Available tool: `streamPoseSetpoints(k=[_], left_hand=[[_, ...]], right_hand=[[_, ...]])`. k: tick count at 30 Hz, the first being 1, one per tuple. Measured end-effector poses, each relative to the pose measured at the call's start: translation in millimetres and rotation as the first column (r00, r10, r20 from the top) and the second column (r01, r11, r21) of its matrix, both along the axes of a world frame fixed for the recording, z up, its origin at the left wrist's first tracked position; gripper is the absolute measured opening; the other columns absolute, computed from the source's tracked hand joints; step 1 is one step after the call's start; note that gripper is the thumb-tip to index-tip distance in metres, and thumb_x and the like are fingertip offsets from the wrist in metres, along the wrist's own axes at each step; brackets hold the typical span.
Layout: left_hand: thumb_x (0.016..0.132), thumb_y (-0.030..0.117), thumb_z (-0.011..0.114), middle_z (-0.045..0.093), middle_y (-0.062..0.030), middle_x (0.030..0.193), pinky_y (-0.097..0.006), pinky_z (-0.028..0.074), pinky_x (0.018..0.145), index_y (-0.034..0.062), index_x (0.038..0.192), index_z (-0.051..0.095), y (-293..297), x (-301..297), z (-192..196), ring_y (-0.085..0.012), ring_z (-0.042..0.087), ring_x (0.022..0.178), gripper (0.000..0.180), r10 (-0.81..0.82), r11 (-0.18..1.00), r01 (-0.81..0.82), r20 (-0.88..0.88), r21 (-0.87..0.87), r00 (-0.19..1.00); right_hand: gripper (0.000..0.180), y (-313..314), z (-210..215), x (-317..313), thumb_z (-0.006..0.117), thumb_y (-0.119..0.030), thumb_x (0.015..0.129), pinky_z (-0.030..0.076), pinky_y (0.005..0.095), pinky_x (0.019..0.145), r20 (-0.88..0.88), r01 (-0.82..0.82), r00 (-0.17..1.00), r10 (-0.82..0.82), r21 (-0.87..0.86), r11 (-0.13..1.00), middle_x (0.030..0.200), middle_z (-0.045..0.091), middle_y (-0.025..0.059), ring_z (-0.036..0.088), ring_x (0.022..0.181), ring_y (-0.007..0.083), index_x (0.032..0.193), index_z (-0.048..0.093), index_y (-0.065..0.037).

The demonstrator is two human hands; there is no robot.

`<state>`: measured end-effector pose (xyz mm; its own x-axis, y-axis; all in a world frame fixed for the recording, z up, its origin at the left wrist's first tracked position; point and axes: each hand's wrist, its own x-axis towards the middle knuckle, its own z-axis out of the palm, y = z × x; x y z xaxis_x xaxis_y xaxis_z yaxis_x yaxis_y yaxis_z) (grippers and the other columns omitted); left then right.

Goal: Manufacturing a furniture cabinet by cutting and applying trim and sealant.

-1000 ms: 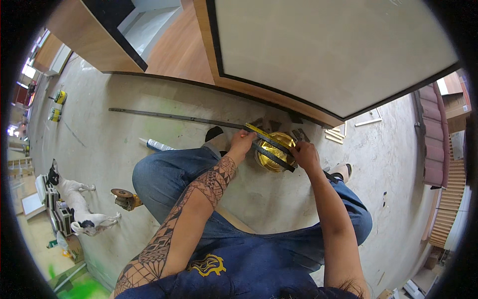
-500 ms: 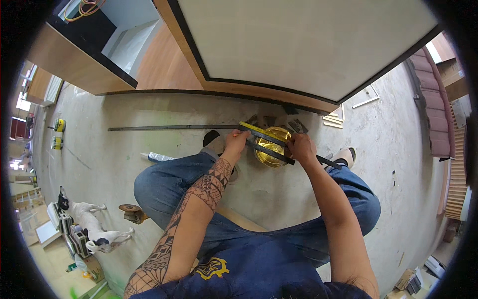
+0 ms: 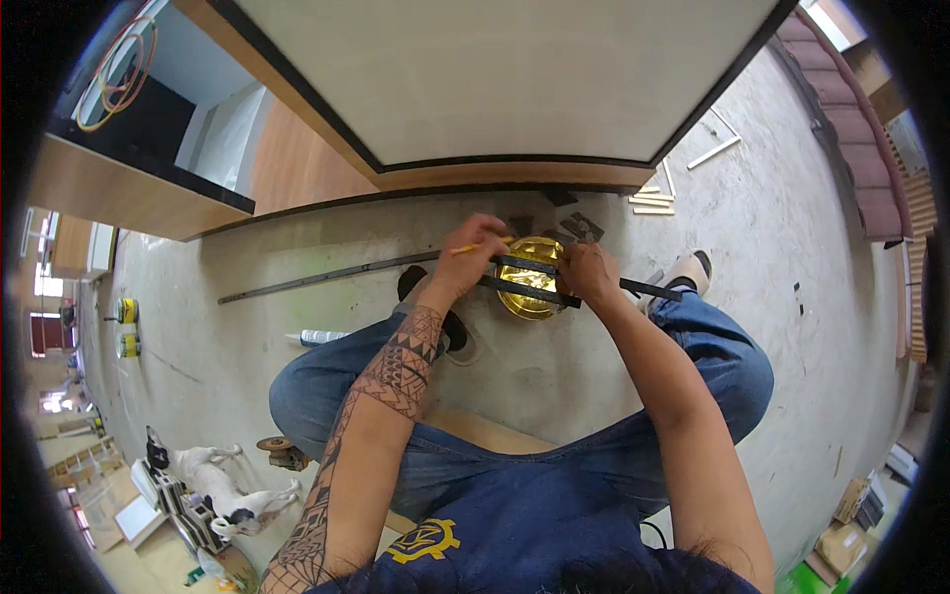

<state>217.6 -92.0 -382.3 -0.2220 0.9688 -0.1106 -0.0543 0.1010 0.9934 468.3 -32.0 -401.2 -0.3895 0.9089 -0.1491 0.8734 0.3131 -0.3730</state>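
Note:
A shiny gold round dish rests on the floor between my feet. Across it lie two short dark flat bars, a nearer bar and a farther bar. My left hand is at the dish's left side, its fingers closed on a thin yellow pencil pointing right. At the dish's right edge my right hand pinches the end of the farther bar; its fingertips are partly hidden. A dark bar end sticks out to the right of that hand, toward my right foot.
A long dark bar runs along the floor to the left. Ahead stands a wood-edged cabinet with a pale panel. Beside my left knee are a sealant tube and an angle grinder. A black-and-white dog lies at lower left.
My left hand has lifted off the bars and now holds a pencil. The yellow strip seen along the farther bar no longer shows clearly. My right hand stays at the bars; the view has shifted.

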Motion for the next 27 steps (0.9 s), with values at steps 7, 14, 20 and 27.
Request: streamPoseSetpoints(k=[7, 14, 20, 27], left_hand=[[0.088, 0.020, 0.075, 0.072, -0.0070, 0.095, -0.032, 0.055, 0.079, 0.0035, 0.105, 0.069, 14.9, 11.4, 5.7, -0.0162, 0.068, 0.087, 0.024, -0.474, 0.871, 0.368, -0.359, -0.326, 0.804], [0.089, 0.020, 0.074, 0.071, -0.0083, 0.098, -0.034, 0.054, 0.083, 0.0027, 0.103, 0.067, 14.6, 11.7, -3.1, -0.0189, 0.067, 0.091, 0.023, -0.519, 0.855, 0.438, -0.437, -0.279, 0.735], [0.089, 0.019, 0.072, 0.072, -0.0102, 0.097, -0.035, 0.055, 0.083, 0.0020, 0.104, 0.066, 11.3, 16.4, 7.7, -0.0196, 0.068, 0.090, 0.024, -0.520, 0.854, 0.419, -0.452, -0.309, 0.725], [0.090, 0.021, 0.070, 0.072, -0.0116, 0.097, -0.035, 0.055, 0.083, 0.0017, 0.105, 0.065, 8.2, 10.2, 0.7, -0.0205, 0.068, 0.091, 0.025, -0.501, 0.865, 0.415, -0.483, -0.281, 0.718]], right_hand=[[0.025, 1.1, -6.8, -2.9, 0.072, -0.031, 0.089, 0.059, 0.0496, 0.083, 0.025, 0.050, 0.998, -0.049, -0.038, 0.998, 0.103, 0.076, 0.0169, 0.073, 0.097, 0.0392, 0.097, 0.079, -0.008], [0.024, -1.1, -3.7, -2.2, 0.071, -0.030, 0.089, 0.058, 0.0497, 0.085, 0.028, 0.012, 1.000, -0.012, 0.019, 1.000, 0.100, 0.076, 0.0172, 0.073, 0.095, 0.0396, 0.096, 0.080, -0.009], [0.023, -2.3, -5.9, -0.3, 0.070, -0.028, 0.089, 0.058, 0.0497, 0.084, -0.014, 0.014, 1.000, -0.013, 0.049, 0.999, 0.099, 0.076, 0.0172, 0.073, 0.094, 0.0396, 0.092, 0.079, -0.007], [0.023, -2.0, -6.1, -5.2, 0.068, -0.026, 0.090, 0.058, 0.0501, 0.085, -0.036, -0.004, 0.999, 0.006, 0.050, 0.999, 0.100, 0.075, 0.0178, 0.072, 0.095, 0.0399, 0.090, 0.078, -0.006]])
